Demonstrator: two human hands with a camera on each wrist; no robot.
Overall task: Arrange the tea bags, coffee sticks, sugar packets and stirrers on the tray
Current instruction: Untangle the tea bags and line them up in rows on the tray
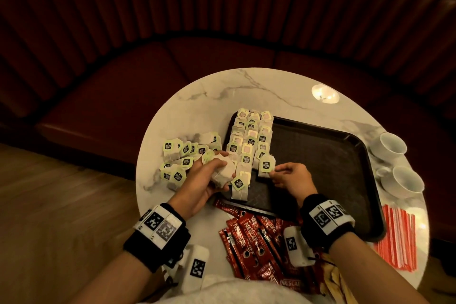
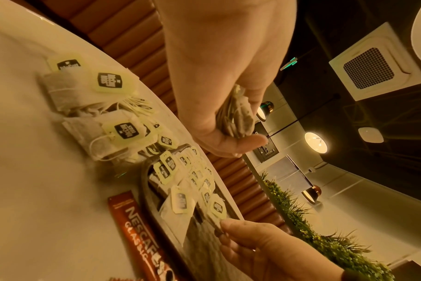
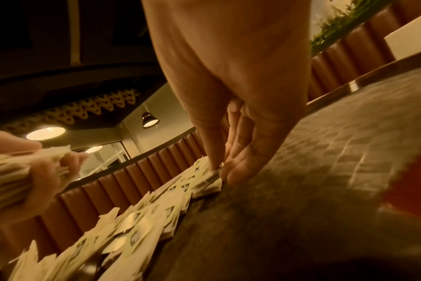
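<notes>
Hands at work over a round white marble surface [image 1: 246,86]: the left hand [image 1: 197,187] has its grip curled round a bunch of pale paper tea bags [image 1: 223,175], while the right hand [image 1: 293,179] pinches one green-tagged tea bag [image 1: 266,166] against the dark rectangular plastic tray [image 1: 333,155]. Rows of tea bags [image 1: 249,138] cover the tray's left side; a loose heap [image 1: 182,158] lies off its left edge. Red coffee sticks [image 1: 249,242] lie at the surface's near edge, what appear to be red-striped stirrers [image 1: 397,239] and two white cups [image 1: 394,163] along its right edge.
</notes>
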